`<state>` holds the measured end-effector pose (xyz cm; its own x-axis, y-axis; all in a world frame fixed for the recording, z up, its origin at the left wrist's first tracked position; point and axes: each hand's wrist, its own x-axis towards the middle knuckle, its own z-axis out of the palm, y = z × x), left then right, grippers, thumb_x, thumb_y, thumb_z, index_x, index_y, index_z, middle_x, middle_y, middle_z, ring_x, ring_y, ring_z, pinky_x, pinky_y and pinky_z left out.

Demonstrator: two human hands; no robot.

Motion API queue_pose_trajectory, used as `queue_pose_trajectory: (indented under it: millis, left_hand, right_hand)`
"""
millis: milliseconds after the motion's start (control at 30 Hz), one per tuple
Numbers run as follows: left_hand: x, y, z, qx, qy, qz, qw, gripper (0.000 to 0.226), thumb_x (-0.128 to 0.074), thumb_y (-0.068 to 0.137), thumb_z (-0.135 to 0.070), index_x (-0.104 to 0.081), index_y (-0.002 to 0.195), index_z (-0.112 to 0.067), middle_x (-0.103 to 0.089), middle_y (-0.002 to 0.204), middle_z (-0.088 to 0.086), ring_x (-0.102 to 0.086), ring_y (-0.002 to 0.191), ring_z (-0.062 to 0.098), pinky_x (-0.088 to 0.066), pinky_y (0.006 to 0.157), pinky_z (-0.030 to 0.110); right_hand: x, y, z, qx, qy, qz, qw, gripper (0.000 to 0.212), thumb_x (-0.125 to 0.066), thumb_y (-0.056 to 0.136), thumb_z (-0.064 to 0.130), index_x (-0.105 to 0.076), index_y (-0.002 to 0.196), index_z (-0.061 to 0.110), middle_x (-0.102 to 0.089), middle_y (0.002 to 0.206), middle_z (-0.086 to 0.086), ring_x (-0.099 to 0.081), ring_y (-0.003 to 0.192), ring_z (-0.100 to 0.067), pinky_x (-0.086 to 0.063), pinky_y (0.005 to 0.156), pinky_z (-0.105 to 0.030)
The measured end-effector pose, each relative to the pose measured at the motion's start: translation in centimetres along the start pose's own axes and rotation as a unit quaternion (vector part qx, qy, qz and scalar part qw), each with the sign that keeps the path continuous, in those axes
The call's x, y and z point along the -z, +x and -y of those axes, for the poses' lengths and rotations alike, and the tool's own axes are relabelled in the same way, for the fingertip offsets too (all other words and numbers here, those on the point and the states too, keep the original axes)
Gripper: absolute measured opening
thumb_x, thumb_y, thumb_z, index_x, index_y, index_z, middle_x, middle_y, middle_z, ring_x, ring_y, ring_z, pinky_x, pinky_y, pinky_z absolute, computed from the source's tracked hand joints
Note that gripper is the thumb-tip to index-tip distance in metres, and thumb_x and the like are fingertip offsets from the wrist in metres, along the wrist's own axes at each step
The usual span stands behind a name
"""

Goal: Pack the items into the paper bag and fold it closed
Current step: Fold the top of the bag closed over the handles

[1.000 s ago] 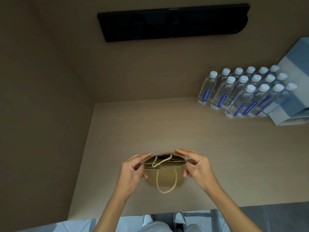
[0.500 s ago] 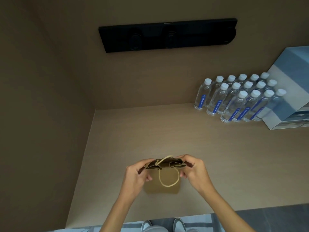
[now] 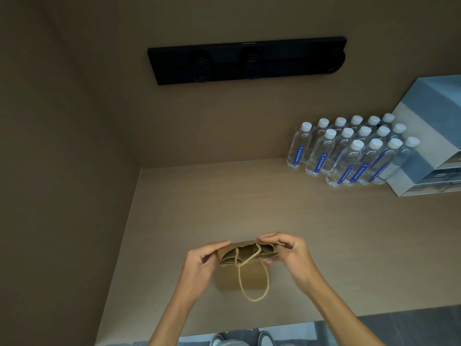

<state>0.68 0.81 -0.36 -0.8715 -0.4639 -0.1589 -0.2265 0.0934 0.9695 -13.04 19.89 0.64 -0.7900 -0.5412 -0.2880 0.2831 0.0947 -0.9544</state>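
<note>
A small brown paper bag (image 3: 228, 280) stands near the front edge of the tan counter (image 3: 324, 233). Its top is partly folded over, with the mouth still showing a dark gap. One rope handle (image 3: 253, 285) hangs down the front face. My left hand (image 3: 199, 263) pinches the bag's top left corner. My right hand (image 3: 289, 250) pinches the top right corner, fingers over the rim. What is inside the bag is hidden.
Several clear water bottles (image 3: 349, 151) with white caps and blue labels stand at the back right. A blue and white box (image 3: 429, 136) sits beside them. A black bar (image 3: 247, 59) is mounted on the back wall. A side wall (image 3: 62, 171) closes the left.
Both hands have pressed the bag's top down and narrower, so the mouth is flatter than a second ago. The handle hangs lower on the front. The view has tilted up slightly.
</note>
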Motion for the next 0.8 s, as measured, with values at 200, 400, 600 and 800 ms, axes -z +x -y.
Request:
queue_pose_trajectory:
  millis: [200,400,600,800]
  left_hand:
    - [0.2,-0.1,-0.8,0.055,-0.075,-0.012,0.996,0.017,-0.066,0.089,-0.029,-0.078,0.100,-0.024,-0.078,0.101,-0.001,-0.071,0.099,0.017,-0.052,0.082,0.027]
    - [-0.8,0.1,-1.6,0.104,-0.041,-0.007,0.994,0.049,-0.085,0.064,0.000,-0.069,0.107,-0.018,-0.075,0.100,0.003,-0.072,0.091,0.020,-0.060,0.081,0.035]
    - [-1.3,0.7,-0.7,0.095,0.079,-0.066,0.990,0.053,-0.083,0.068,0.004,-0.065,0.109,-0.024,-0.070,0.095,-0.009,-0.067,0.078,0.013,-0.059,0.073,0.030]
    - [-1.5,1.2,0.0,0.068,0.129,-0.120,0.982,0.033,-0.085,0.067,-0.003,-0.071,0.080,-0.030,-0.062,0.063,-0.010,-0.052,0.053,0.001,-0.042,0.049,0.008]
  right_hand:
    - [0.0,-0.4,1.5,-0.029,-0.011,0.036,0.999,0.016,-0.067,0.088,0.015,-0.074,0.094,0.002,-0.074,0.099,-0.015,-0.070,0.086,-0.023,-0.057,0.075,-0.033]
    - [-0.6,-0.5,1.7,-0.089,-0.094,0.062,0.990,0.049,-0.078,0.075,-0.001,-0.062,0.120,0.012,-0.068,0.102,-0.004,-0.068,0.075,-0.013,-0.057,0.070,-0.023]
    - [-1.0,-0.3,0.4,-0.094,-0.190,0.032,0.977,0.054,-0.080,0.075,0.008,-0.058,0.123,0.019,-0.055,0.075,-0.014,-0.056,0.067,-0.020,-0.049,0.068,-0.032]
    - [-1.4,-0.2,-0.7,-0.037,-0.241,-0.043,0.969,0.025,-0.081,0.074,0.012,-0.072,0.096,0.019,-0.054,0.059,0.004,-0.046,0.051,-0.006,-0.040,0.047,-0.011]
